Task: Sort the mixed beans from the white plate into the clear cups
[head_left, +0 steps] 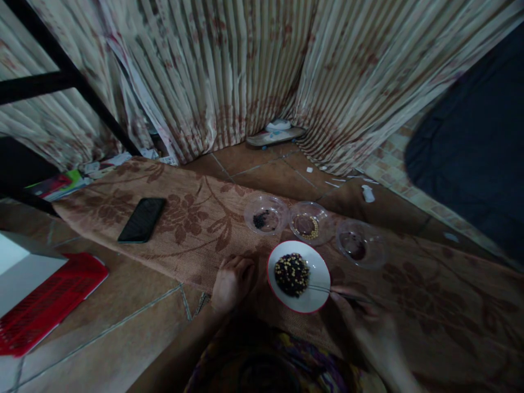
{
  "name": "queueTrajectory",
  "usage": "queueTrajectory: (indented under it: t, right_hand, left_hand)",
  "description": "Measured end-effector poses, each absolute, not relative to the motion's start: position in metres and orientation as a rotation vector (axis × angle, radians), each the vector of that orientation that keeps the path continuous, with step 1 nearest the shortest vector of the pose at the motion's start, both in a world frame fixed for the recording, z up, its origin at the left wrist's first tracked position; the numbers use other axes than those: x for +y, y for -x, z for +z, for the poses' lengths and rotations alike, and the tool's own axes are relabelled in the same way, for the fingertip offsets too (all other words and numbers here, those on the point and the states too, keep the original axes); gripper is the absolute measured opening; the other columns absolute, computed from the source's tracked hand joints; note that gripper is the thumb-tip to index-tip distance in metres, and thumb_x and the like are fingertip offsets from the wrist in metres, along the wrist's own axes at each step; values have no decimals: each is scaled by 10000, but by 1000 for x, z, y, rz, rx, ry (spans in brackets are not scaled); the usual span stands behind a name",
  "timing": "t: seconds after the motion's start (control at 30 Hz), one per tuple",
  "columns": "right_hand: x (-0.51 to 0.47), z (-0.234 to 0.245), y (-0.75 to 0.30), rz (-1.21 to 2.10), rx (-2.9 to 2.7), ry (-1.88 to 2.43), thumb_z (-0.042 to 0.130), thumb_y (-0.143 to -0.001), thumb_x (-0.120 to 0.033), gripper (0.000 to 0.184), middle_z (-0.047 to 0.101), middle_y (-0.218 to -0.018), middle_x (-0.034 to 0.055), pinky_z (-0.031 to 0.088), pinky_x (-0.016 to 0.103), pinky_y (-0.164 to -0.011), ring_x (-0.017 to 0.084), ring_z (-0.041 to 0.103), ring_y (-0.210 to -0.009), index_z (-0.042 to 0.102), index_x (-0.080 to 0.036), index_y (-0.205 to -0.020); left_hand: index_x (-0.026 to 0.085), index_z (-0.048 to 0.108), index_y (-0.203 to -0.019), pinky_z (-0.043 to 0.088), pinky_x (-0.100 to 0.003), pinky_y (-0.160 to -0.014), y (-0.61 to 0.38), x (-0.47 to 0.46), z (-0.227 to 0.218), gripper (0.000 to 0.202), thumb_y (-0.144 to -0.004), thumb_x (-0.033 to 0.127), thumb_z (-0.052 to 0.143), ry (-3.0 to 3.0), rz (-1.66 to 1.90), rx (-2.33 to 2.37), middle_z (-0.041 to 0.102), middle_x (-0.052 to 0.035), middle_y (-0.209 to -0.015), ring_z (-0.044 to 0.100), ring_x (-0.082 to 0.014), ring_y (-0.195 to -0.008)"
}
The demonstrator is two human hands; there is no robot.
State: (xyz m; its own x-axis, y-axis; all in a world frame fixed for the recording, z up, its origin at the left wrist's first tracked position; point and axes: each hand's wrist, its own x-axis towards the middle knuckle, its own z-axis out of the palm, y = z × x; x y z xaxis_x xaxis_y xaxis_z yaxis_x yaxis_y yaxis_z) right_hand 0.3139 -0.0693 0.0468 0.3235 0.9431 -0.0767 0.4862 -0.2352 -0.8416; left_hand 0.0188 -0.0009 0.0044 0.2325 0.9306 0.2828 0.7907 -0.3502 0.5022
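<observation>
A white plate [317,270] with a red rim sits on a brown flowered mat [192,229] and holds a heap of mixed dark and pale beans [291,274]. My left hand [232,282] rests on the mat just left of the plate, its fingers curled under. My right hand [360,316] is blurred at the plate's right side and grips thin metal tweezers [323,289] whose tips reach toward the heap. Beyond the plate stand three clear bowls: one with dark beans [265,214], one with pale beans [308,222], one with reddish beans [360,243].
A black phone [142,219] lies on the mat's left part. A red slotted tray [49,300] lies on the tiled floor at left. Striped curtains [229,71] hang behind, with a sandal [275,134] at their foot. A dark cloth [475,142] fills the right edge.
</observation>
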Motion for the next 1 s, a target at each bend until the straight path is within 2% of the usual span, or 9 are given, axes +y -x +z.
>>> queueTrajectory:
  t: [1.0]
  right_hand:
    - [-68, 45, -316, 765, -1273, 1856, 710, -776, -561, 364, 793, -983, 93, 601, 376, -831, 276, 746, -942, 798, -222, -875]
  left_hand:
    - [214, 670, -913, 475, -350, -811, -19, -1, 6, 149, -972, 229, 534, -2257, 814, 1596, 716, -35, -863, 633, -186, -813]
